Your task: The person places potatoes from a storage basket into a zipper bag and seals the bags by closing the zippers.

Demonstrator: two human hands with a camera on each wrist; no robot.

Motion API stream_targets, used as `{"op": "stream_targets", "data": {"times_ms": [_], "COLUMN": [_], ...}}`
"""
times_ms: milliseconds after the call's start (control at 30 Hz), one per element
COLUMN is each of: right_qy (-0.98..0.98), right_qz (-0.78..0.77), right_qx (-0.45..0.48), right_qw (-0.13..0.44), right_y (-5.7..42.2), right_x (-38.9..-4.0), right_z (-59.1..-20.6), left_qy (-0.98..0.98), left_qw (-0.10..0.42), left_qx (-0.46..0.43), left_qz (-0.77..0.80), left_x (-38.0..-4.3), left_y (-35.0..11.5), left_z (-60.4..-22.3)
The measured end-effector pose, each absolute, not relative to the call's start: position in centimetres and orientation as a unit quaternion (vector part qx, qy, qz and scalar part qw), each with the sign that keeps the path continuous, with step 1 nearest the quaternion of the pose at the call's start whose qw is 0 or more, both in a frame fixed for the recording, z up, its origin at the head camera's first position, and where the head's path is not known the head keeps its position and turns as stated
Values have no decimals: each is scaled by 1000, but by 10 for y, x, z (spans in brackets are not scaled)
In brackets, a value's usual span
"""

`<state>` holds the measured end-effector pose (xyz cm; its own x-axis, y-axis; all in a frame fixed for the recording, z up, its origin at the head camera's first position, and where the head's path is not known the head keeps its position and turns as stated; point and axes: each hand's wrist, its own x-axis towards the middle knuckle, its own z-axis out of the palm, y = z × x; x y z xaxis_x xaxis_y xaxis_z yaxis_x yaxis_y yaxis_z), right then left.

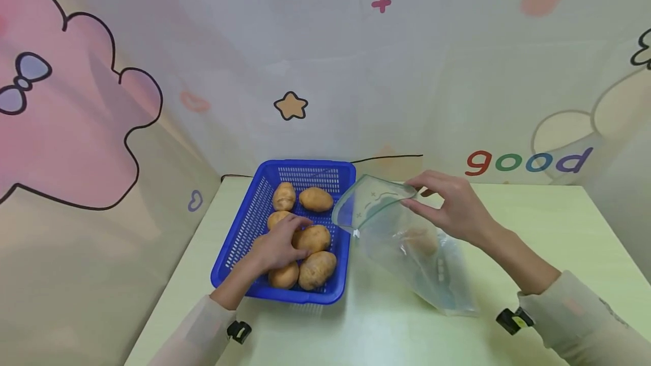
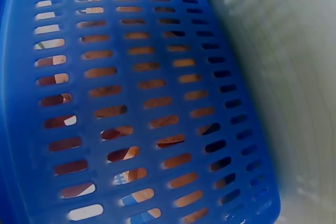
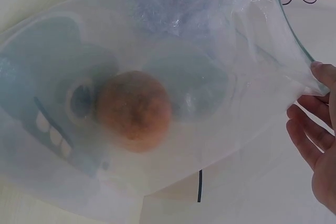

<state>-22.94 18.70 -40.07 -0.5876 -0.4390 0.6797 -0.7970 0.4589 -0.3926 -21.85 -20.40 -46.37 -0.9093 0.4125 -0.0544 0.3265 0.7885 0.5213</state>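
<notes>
Inside the blue plastic basket (image 1: 220, 275) my left hand (image 1: 277, 244) grips a potato (image 1: 314, 239), fingers over its far side and thumb along its near side. Several other potatoes lie around it, one (image 1: 316, 199) at the back and another (image 1: 317, 270) at the front. To the right, my right hand (image 1: 452, 205) pinches the rim of a translucent zip bag (image 1: 386, 242) between thumb and fingers. The bag's mouth gapes toward the basket, with a white slider at its near edge. A single potato (image 3: 135, 111) shows through the plastic in the right wrist view.
Basket and bag are on a pale yellow-green table (image 1: 549, 230). Behind it hangs a printed cloth (image 1: 325, 61) with cartoon shapes and coloured letters. The basket's slotted wall (image 2: 121, 93) fills most of the left wrist view, hiding the left hand there.
</notes>
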Motion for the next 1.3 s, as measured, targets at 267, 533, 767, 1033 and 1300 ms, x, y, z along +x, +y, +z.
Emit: {"op": "stream_targets", "data": {"times_ms": [267, 533, 767, 1033, 1300], "right_qy": [-819, -824, -822, -819, -822], "right_qz": [364, 359, 363, 370, 379], "right_qx": [371, 365, 366, 368, 364], "right_qw": [245, 243, 242, 239, 220], "right_y": [186, 187, 186, 187, 185], "right_x": [-228, -229, -230, -232, -234], "right_z": [-401, -402, -402, -402, -403], "left_qy": [948, 946, 934, 906, 879], "left_qw": [69, 57, 14, -39, -13], "left_qx": [197, 198, 222, 214, 292], "left_qz": [239, 250, 281, 363, 376], "left_x": [-221, -222, -223, -229, -227], "left_y": [-203, -205, -212, -205, -156], "left_z": [-466, -461, -432, -386, -370]}}
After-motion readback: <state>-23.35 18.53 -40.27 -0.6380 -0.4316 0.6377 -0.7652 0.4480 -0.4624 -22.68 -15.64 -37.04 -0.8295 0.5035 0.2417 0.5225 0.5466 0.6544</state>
